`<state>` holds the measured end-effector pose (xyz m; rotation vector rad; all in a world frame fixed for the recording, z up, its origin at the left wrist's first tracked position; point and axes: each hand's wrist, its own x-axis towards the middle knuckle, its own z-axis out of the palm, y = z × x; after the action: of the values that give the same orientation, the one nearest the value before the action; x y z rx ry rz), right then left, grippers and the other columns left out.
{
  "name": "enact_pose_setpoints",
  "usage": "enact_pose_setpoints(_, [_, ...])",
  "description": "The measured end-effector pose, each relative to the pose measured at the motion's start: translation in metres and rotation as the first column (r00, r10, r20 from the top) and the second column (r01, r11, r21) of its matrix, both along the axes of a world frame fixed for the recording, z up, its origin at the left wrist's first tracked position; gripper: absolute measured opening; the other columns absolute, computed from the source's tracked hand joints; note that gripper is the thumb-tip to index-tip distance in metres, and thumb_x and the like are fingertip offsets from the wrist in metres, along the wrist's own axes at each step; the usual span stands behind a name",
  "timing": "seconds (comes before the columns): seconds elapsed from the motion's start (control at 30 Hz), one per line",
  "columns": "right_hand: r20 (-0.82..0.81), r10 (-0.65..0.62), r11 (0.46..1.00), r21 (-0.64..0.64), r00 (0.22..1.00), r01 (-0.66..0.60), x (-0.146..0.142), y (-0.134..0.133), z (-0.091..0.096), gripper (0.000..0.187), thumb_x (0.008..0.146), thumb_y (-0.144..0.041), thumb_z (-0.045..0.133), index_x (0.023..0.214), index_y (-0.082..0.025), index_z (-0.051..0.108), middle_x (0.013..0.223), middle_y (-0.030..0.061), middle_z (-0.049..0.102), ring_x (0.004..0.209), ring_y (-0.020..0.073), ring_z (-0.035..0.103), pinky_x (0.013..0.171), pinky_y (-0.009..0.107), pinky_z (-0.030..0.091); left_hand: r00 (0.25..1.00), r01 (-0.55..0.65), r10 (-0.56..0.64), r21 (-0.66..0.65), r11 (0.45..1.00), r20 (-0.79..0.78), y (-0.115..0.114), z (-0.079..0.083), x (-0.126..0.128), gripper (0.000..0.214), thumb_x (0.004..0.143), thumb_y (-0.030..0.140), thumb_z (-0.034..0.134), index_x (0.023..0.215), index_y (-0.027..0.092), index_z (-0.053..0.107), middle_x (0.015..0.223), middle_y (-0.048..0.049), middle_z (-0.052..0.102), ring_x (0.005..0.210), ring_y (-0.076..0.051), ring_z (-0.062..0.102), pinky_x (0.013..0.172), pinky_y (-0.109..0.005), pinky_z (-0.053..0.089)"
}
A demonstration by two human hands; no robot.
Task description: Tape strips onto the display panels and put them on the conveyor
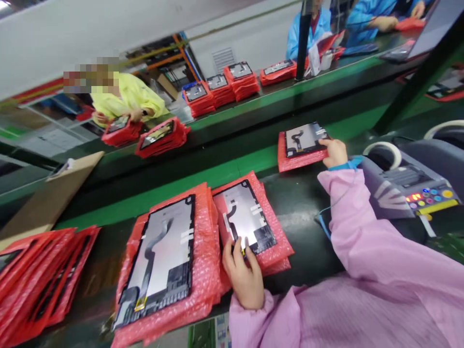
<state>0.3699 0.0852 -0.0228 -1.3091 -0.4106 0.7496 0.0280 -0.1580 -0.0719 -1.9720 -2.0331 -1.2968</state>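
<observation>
My left hand (243, 270) rests on the near edge of a screen panel (244, 216) that lies on red bubble wrap (268, 212); its fingers are curled onto the panel's lower corner. My right hand (335, 152) is stretched out to the far side and grips the right edge of another screen panel (303, 137) on a red bubble-wrap sheet (290, 162) on the green belt. A third, larger panel (163, 256) lies on a stack of red wrap to my left. Both arms are in pink sleeves.
A pile of red bags (39, 275) lies at the near left. A grey tape dispenser (406, 183) with lit buttons stands at the right. Stacks of wrapped panels (221, 89) line the far belt, where a person in yellow (126, 99) and people in blue (311, 29) work.
</observation>
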Motion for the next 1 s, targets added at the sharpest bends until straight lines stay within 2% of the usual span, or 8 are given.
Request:
enact_pose_setpoints(0.2, [-0.233,0.096,0.995,-0.015,0.968,-0.103,-0.027,-0.138,-0.033,0.041,0.054,-0.023,0.081,0.077,-0.022,0.048,0.073,-0.0044,0.062,0.068,0.0141,0.063,0.069,0.03,0.056,0.888,0.46,-0.459,-0.053,0.886,0.029,-0.006,0.015,0.066,0.046,0.1,0.019,0.045,0.146,0.017,0.044,0.149,-0.0165,0.049,0.142,-0.022,0.045,0.115,-0.039,0.042])
enact_pose_setpoints(0.37, [-0.019,0.133,0.976,-0.172,0.991,-0.134,-0.027,-0.21,-0.061,0.044,0.055,-0.044,0.082,0.081,-0.022,0.054,0.08,0.0,0.065,0.076,0.0182,0.063,0.081,0.038,0.054,0.808,0.54,-0.578,-0.247,0.804,-0.116,0.0,-0.016,0.121,0.05,0.102,0.027,0.042,0.148,0.006,0.042,0.153,-0.0214,0.046,0.146,-0.029,0.039,0.116,-0.045,0.041])
enact_pose_setpoints(0.47, [0.385,0.001,0.97,-0.224,0.923,0.092,-0.027,-0.258,-0.068,0.045,0.064,-0.054,0.078,0.09,-0.021,0.06,0.089,0.0044,0.064,0.08,0.0185,0.059,0.082,0.038,0.052,0.801,0.465,-0.557,-0.358,0.81,-0.221,0.0,-0.039,0.14,0.049,0.102,0.028,0.043,0.143,0.004,0.05,0.149,-0.0234,0.05,0.14,-0.034,0.047,0.113,-0.049,0.044])
enact_pose_setpoints(0.57, [0.315,-0.344,0.909,-0.123,0.885,0.397,-0.02,-0.3,-0.064,0.05,0.072,-0.064,0.071,0.096,-0.024,0.053,0.087,0.0008,0.057,0.066,0.012,0.053,0.057,0.026,0.047,0.786,0.433,-0.546,-0.374,0.82,-0.288,-0.002,-0.05,0.144,0.049,0.1,0.03,0.046,0.143,0.005,0.051,0.15,-0.023,0.05,0.136,-0.035,0.051,0.111,-0.051,0.045])
enact_pose_setpoints(0.7, [-0.07,-0.443,0.896,-0.076,0.894,0.438,0.009,-0.311,-0.05,0.059,0.063,-0.071,0.075,0.084,-0.022,0.051,0.079,-0.0022,0.054,0.051,0.0061,0.042,0.038,0.017,0.025,0.782,0.45,-0.547,-0.336,0.827,-0.299,-0.002,-0.048,0.143,0.05,0.101,0.032,0.045,0.144,0.006,0.05,0.148,-0.0243,0.051,0.135,-0.035,0.052,0.11,-0.052,0.045])
enact_pose_setpoints(0.87, [0.105,-0.503,0.861,0.141,0.858,0.488,0.0,-0.309,-0.021,0.039,0.073,-0.053,0.077,0.075,-0.021,0.056,0.07,-0.0027,0.049,0.056,0.0078,0.046,0.049,0.02,0.038,0.79,0.421,-0.52,-0.33,0.845,-0.324,-0.009,-0.045,0.145,0.048,0.1,0.03,0.046,0.138,0.001,0.054,0.145,-0.0241,0.054,0.13,-0.035,0.054,0.106,-0.049,0.047])
enact_pose_setpoints(0.93, [0.256,-0.409,0.91,0.183,0.876,0.372,-0.015,-0.316,-0.003,0.026,0.086,-0.045,0.068,0.078,-0.023,0.057,0.071,-0.0018,0.052,0.059,0.0098,0.049,0.056,0.025,0.043,0.8,0.394,-0.496,-0.328,0.859,-0.337,-0.014,-0.045,0.145,0.047,0.1,0.031,0.046,0.137,0.002,0.055,0.143,-0.0236,0.055,0.127,-0.035,0.055,0.104,-0.048,0.047])
enact_pose_setpoints(1.0, [0.434,-0.103,0.989,0.137,0.895,0.048,-0.024,-0.315,0.018,0.018,0.091,-0.038,0.063,0.081,-0.024,0.06,0.081,0.0004,0.057,0.063,0.0114,0.053,0.062,0.027,0.046,0.808,0.369,-0.473,-0.325,0.871,-0.351,-0.019,-0.043,0.145,0.046,0.101,0.033,0.045,0.135,0.004,0.056,0.141,-0.0226,0.058,0.124,-0.034,0.056,0.102,-0.047,0.048])
